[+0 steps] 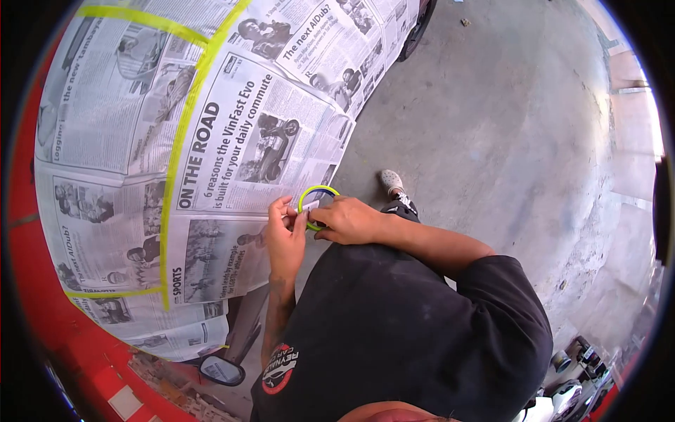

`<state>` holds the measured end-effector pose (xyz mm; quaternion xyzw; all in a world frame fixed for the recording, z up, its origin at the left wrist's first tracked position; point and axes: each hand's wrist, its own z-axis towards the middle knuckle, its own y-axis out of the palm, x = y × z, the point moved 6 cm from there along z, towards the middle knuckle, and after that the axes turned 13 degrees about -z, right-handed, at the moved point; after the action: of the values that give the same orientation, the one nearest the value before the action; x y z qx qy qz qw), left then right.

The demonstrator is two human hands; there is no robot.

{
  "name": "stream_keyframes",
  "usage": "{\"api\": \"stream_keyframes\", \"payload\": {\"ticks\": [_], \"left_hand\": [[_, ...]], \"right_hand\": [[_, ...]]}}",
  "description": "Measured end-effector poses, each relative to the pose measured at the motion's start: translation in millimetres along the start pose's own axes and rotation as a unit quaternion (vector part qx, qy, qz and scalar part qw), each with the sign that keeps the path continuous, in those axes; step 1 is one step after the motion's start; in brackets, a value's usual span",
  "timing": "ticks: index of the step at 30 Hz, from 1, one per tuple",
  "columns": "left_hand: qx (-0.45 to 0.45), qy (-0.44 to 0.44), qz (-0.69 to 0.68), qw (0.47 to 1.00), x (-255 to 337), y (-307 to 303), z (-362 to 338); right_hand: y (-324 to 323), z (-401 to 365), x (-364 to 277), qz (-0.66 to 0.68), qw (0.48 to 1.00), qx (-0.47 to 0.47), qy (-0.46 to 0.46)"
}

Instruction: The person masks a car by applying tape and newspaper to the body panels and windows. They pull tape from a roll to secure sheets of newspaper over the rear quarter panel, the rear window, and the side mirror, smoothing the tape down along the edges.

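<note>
A roll of yellow-green masking tape (pixel 320 188) is held in front of my chest, beside the newspaper sheets (pixel 239 151). My right hand (pixel 349 221) is closed on the roll's right side, fingers reaching into the ring. At the ring's left edge, my left hand (pixel 285 235) has its thumb and fingers closed on the tape, near a small whitish bit. Exactly what the fingertips pinch is hard to make out. Strips of the same tape (pixel 174 158) run across the newspaper, which covers a vehicle's surface.
A side mirror (pixel 221 369) sticks out below the newspaper. Red bodywork (pixel 67 348) shows along the left edge. A dark tyre (pixel 420 29) is at the top. Concrete floor (pixel 485 119) stretches to the right, and several objects (pixel 580 366) are gathered at lower right.
</note>
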<state>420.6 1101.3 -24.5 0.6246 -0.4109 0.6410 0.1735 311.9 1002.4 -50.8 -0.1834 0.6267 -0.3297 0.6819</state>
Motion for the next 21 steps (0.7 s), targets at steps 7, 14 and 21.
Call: {"api": "stream_keyframes", "payload": {"ticks": [7,14,21], "left_hand": [[-0.05,0.088,0.228,0.968,31,24,19],[-0.122,0.129,0.136,0.975,66,36,33],[0.036,0.124,0.113,0.985,109,-8,100]], "right_hand": [[-24,-7,36,-0.001,0.999,-0.032,-0.039],[-60,0,50,0.062,0.995,0.017,-0.073],[-82,-2,103,0.112,0.987,0.102,0.048]]}}
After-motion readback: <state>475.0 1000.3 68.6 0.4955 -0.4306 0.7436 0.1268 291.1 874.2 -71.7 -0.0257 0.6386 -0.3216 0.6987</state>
